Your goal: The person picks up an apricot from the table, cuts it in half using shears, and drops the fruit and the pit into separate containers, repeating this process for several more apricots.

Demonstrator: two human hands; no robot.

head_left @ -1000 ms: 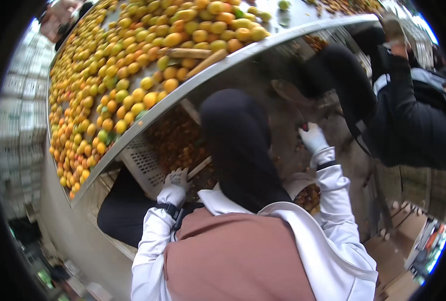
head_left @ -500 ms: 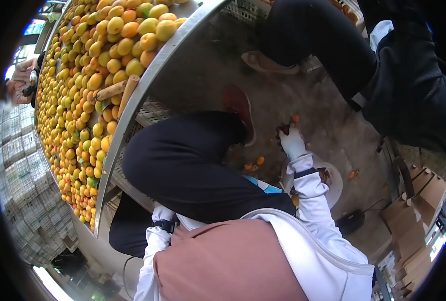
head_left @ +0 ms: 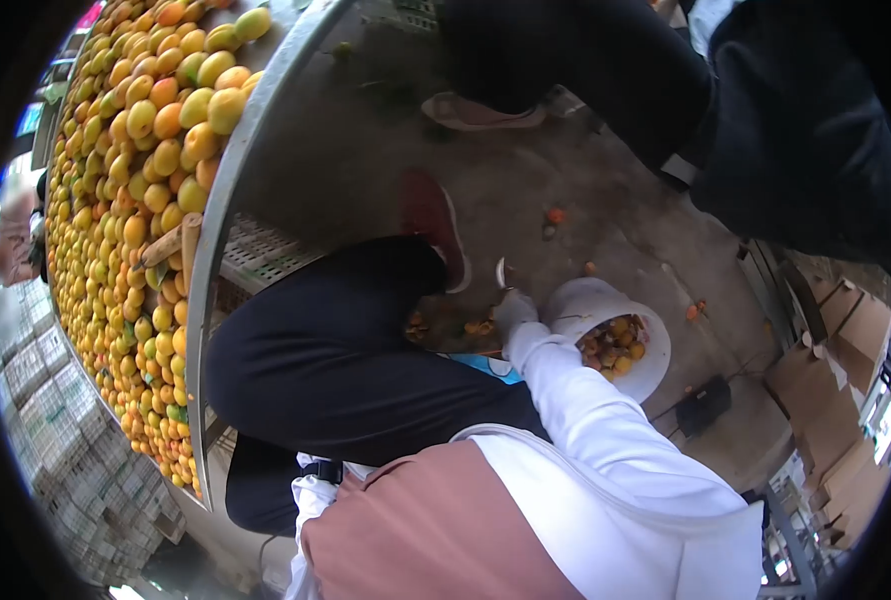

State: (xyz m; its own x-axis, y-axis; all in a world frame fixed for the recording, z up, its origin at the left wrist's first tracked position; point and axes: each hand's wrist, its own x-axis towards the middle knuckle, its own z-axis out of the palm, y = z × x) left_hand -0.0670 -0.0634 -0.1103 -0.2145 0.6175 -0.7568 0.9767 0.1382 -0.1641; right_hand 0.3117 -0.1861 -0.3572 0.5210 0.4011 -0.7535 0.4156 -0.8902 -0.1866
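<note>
My right hand (head_left: pixel 514 309), in a pale glove, is low over the floor, left of a white bucket (head_left: pixel 657 366) that holds yellow-orange fruit (head_left: pixel 615 347). Its fingers look closed but are blurred; a small pale curved thing (head_left: pixel 502 273) sticks out past them, too small to name. Beside the hand, a few orange fruits (head_left: pixel 480 327) lie on the floor near my knee. My left hand is hidden behind my leg and body; only the sleeve and a black wristband (head_left: pixel 322 470) show.
A metal-edged table (head_left: pixel 227 178) heaped with apricot-like fruit (head_left: pixel 135 230) stands at left, with wooden sticks (head_left: pixel 170 246) on it. A plastic crate (head_left: pixel 262 250) is below. Another person's dark-clad legs (head_left: pixel 605 80) are ahead. Cardboard boxes (head_left: pixel 830 385) stand at right.
My right hand has moved left and nearer to me, from beyond the bucket to its left side. A dark red thing at its fingers no longer shows there. The view has shifted, uncovering the bucket's fruit.
</note>
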